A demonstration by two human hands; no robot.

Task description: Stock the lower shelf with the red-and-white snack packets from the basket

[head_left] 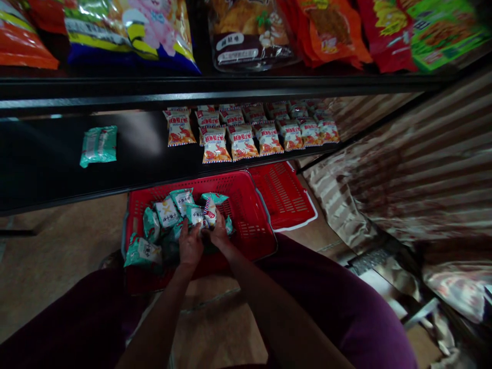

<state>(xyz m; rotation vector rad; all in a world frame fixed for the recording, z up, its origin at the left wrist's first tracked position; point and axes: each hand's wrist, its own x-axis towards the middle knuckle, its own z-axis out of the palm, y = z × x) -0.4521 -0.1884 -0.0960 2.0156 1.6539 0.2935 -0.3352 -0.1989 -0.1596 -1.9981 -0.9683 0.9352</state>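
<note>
Both my hands are inside a red plastic shopping basket (246, 205) on the floor, among several small green-and-white snack bags (168, 212). My left hand (191, 245) has its fingers closed at the lower edge of one green snack bag (196, 213). Right beside it, my right hand (219, 233) grips a small white snack bag (210, 211) with red print and a striped edge, tilted upright. The fingertips of both hands nearly meet, and the undersides of the two bags are hidden.
On the black lower shelf (134, 169) stand rows of white-and-orange snack bags (243, 141); a lone green bag (99, 145) lies to the left. Larger food packets (130, 33) fill the shelf above. A second red basket (284, 197) and brown corrugated sheeting (384, 179) are at the right.
</note>
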